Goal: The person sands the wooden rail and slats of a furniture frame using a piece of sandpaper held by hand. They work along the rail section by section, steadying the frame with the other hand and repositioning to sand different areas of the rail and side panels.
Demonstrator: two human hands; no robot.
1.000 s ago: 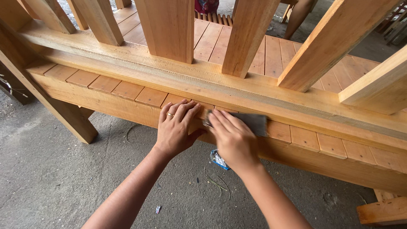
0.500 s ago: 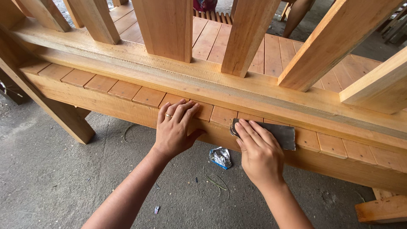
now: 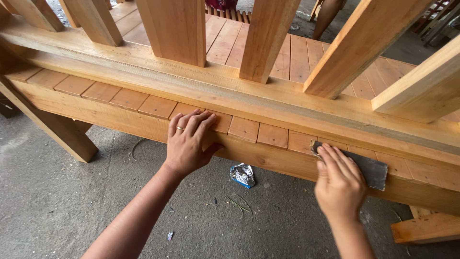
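The right hand (image 3: 340,184), pressing the sandpaper sheet (image 3: 371,169) flat, has slid rightward along the wooden rail (image 3: 268,134), away from the left hand (image 3: 188,143), which rests open, so the sanding has advanced.

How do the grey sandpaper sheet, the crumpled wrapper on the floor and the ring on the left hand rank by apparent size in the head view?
1. Sandpaper sheet, partly under the right hand, so its full size is hidden.
2. Crumpled wrapper; it lies farther from the camera, so this gap is unsure.
3. Ring on the left hand, clearly smallest.
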